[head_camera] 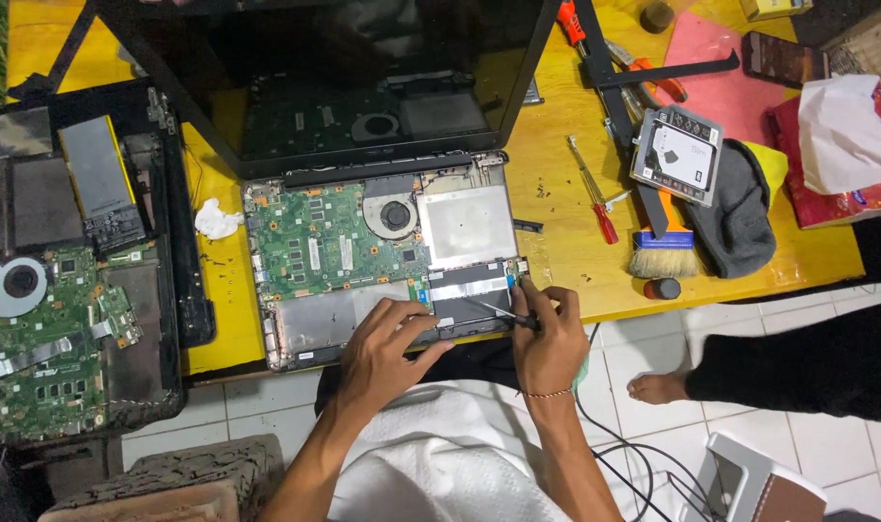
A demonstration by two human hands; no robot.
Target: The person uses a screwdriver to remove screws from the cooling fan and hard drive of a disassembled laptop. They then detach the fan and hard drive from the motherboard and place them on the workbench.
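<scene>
Your left hand [387,350] lies flat on the near edge of the opened laptop [382,253], fingers spread over the bare battery bay, holding nothing, just pressing the case down. Your right hand [547,338] is clenched around a thin screwdriver [494,311], whose shaft points left and a bit far, tip sitting on the dark strip at the near right corner of the laptop. A thread bracelet shows on the right wrist. The laptop sits mid-table on the yellow table [557,208], bottom cover off: green board [329,242] on the left half, round fan [394,216] at centre, silver plate [465,224] on the right, screen [363,77] tilted up at the far side. Left of it, a crumpled white wad [215,219] lies on the table, and further left a second stripped laptop [68,280] with its own board and fan exposed. Right of the laptop: a red-handled screwdriver [595,193], a brush [661,253], a drive caddy [676,153], a grey cloth [740,208], a small dark cap [662,288] near the table edge. Far right: a pink sheet [711,82], a phone [782,58], a red tissue box [842,159] with white tissue sticking up. White cloth [450,454] covers your lap. Another person's bare foot [658,387] rests on the tiled floor on the right, well apart from your hands. Cables trail on the floor near it.
</scene>
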